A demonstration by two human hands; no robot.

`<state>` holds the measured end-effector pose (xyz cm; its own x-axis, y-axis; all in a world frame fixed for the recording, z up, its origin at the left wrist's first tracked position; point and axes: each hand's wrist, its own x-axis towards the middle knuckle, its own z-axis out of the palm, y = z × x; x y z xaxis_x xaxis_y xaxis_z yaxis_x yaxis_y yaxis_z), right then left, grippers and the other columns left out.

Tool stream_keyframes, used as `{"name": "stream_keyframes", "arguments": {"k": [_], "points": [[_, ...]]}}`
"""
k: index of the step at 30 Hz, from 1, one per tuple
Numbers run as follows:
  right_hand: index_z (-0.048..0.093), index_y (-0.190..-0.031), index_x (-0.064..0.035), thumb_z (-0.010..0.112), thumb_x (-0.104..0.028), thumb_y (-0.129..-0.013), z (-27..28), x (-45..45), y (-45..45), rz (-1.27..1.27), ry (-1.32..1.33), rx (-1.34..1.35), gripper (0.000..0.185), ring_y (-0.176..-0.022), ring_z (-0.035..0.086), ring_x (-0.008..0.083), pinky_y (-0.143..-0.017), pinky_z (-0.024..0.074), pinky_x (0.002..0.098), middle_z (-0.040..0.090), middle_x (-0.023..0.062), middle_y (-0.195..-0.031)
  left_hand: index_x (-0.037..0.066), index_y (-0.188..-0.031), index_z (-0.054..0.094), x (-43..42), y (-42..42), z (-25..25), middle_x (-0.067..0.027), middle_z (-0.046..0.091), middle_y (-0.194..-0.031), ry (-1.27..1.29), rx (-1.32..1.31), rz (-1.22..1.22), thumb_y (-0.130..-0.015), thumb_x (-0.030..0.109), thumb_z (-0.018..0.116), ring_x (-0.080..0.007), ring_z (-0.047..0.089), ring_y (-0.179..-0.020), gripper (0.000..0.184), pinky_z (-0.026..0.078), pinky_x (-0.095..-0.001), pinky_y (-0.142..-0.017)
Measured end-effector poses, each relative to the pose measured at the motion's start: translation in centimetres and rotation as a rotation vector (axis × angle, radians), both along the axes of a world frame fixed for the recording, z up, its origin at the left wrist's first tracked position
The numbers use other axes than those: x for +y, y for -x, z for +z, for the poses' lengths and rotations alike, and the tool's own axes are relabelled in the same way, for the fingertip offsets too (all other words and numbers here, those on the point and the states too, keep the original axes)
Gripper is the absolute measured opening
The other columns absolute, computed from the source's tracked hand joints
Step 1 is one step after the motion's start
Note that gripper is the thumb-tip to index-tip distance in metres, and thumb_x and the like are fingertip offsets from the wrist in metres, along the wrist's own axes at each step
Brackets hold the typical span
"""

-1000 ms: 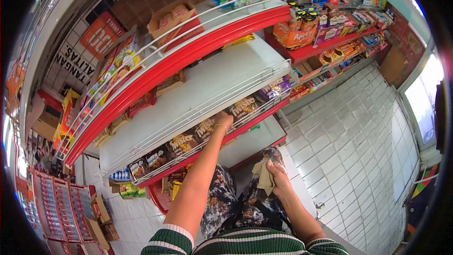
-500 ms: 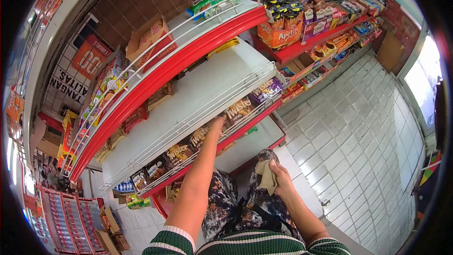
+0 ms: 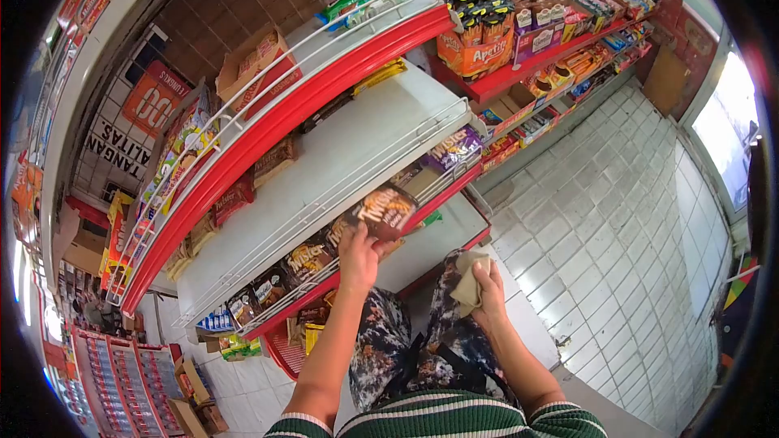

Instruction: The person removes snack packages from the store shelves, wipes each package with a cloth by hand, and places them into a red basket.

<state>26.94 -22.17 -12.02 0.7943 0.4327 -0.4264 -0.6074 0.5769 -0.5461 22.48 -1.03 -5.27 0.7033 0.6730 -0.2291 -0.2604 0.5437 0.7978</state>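
Observation:
My left hand point(image 3: 359, 256) is at the front rail of the lower shelf, its fingers on the lower left edge of a brown Twister pack point(image 3: 383, 209). That pack is raised and tilted over the rail. More Twister packs point(image 3: 308, 259) stand in the row to its left, and a purple pack point(image 3: 456, 148) stands at the row's right end. A gap in the row shows between the purple pack and the raised one. My right hand point(image 3: 487, 288) is closed on a beige cloth point(image 3: 468, 282) above my right thigh.
A shelf point(image 3: 365, 138) with a white surface and wire rail lies above the row. The red-edged top shelf point(image 3: 284, 122) curves over it. Snack shelves point(image 3: 519, 73) stand at the upper right, beside the tiled floor point(image 3: 600, 219). A red basket point(image 3: 284, 353) sits below.
My left hand has drawn back from the row toward me, and the brown Twister pack has come up and forward with it. My right hand still holds the cloth.

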Motion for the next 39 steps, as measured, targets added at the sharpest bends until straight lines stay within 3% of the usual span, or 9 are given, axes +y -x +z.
{"name": "stream_keyframes", "arguments": {"k": [5, 7, 10, 21, 25, 26, 31, 35, 39], "points": [[0.054, -0.099, -0.0039, 0.060, -0.015, -0.081, 3.6, 3.8, 1.9, 0.061, 0.167, -0.352, 0.022, -0.075, 0.055, 0.0146, -0.066, 0.0462, 0.0263, 0.059, 0.0048, -0.090, 0.007, -0.090, 0.046, -4.6, 5.1, 0.8, -0.0063, 0.057, -0.092, 0.030, -0.032, -0.141, -0.090, 0.014, 0.045, -0.0194, 0.057, -0.084, 0.007, 0.050, -0.0376, -0.069], [0.059, -0.095, -0.0080, 0.065, -0.016, -0.075, 5.1, 5.5, 2.6, -0.045, 0.452, -1.199, 0.022, -0.070, 0.057, 0.0174, -0.060, 0.0461, 0.0271, 0.057, 0.0057, -0.088, 0.008, -0.090, 0.047, -5.5, 6.8, 0.0, -0.0058, 0.056, -0.094, 0.094, -0.004, -0.132, -0.090, 0.013, 0.044, -0.0185, 0.055, -0.088, 0.006, 0.048, -0.0366, -0.075], [0.064, -0.092, -0.0156, 0.069, -0.019, -0.069, 7.1, 6.1, 5.0, 0.082, 0.693, -1.366, 0.024, -0.066, 0.056, 0.0212, -0.055, 0.0453, 0.0291, 0.051, 0.0059, -0.084, 0.008, -0.091, 0.047, -5.4, 8.8, -0.8, -0.0061, 0.052, -0.104, 0.092, -0.179, -0.156, -0.090, 0.010, 0.042, -0.0155, 0.050, -0.099, 0.005, 0.041, -0.0329, -0.087], [0.063, -0.090, -0.0096, 0.065, -0.011, -0.072, 2.8, 6.3, 2.7, -0.003, 0.677, -1.055, 0.019, -0.070, 0.055, 0.0205, -0.059, 0.0436, 0.0293, 0.051, 0.0065, -0.079, 0.004, -0.115, 0.045, -4.6, 14.1, 0.7, -0.0095, 0.049, -0.119, 0.148, -0.227, -0.197, -0.086, 0.005, 0.045, -0.0219, 0.049, -0.108, 0.028, 0.040, -0.0407, -0.093], [0.064, -0.091, -0.0074, 0.062, -0.004, -0.069, 7.4, 5.7, 5.5, -0.004, 0.498, -1.236, 0.022, -0.070, 0.053, 0.0169, -0.059, 0.0437, 0.0267, 0.054, 0.0052, -0.080, 0.005, -0.097, 0.049, -5.0, 14.2, 0.4, -0.0074, 0.054, -0.109, 0.130, -0.152, -0.180, -0.085, 0.003, 0.044, -0.0198, 0.052, -0.103, 0.013, 0.042, -0.0372, -0.089], [0.064, -0.091, -0.0098, 0.064, -0.006, -0.068, 8.8, 5.5, 6.4, 0.109, 0.542, -1.364, 0.023, -0.069, 0.054, 0.0173, -0.058, 0.0436, 0.0267, 0.054, 0.0058, -0.078, 0.003, -0.115, 0.043, -5.1, 14.5, -0.5, -0.0093, 0.052, -0.113, 0.120, -0.159, -0.197, -0.084, 0.002, 0.040, -0.0223, 0.050, -0.106, 0.031, 0.039, -0.0387, -0.093], [0.066, -0.091, -0.0149, 0.067, -0.012, -0.067, 9.4, 6.0, 6.6, 0.286, 0.688, -1.464, 0.024, -0.065, 0.055, 0.0185, -0.055, 0.0436, 0.0275, 0.052, 0.0068, -0.074, 0.001, -0.115, 0.043, -5.1, 14.7, -0.2, -0.0093, 0.052, -0.112, 0.014, -0.179, -0.223, -0.083, 0.001, 0.040, -0.0221, 0.048, -0.107, 0.032, 0.038, -0.0385, -0.094], [0.064, -0.090, -0.0128, 0.068, -0.021, -0.070, 6.8, 5.2, 4.0, 0.193, 0.841, -1.227, 0.022, -0.066, 0.057, 0.0246, -0.057, 0.0451, 0.0303, 0.053, 0.0083, -0.080, 0.000, -0.113, 0.045, -4.8, 15.6, 0.0, -0.0106, 0.052, -0.114, 0.056, -0.147, -0.210, -0.079, 0.003, 0.049, -0.0234, 0.050, -0.106, 0.035, 0.039, -0.0399, -0.093], [0.062, -0.087, -0.0031, 0.064, -0.021, -0.076, 0.9, 4.7, 1.9, 0.065, 0.705, -0.987, 0.021, -0.068, 0.056, 0.0177, -0.062, 0.0444, 0.0308, 0.055, 0.0055, -0.081, -0.001, -0.104, 0.050, -4.4, 15.1, 0.1, -0.0115, 0.055, -0.109, 0.142, -0.182, -0.166, -0.081, 0.002, 0.045, -0.0219, 0.053, -0.102, 0.023, 0.040, -0.0385, -0.092]]}}
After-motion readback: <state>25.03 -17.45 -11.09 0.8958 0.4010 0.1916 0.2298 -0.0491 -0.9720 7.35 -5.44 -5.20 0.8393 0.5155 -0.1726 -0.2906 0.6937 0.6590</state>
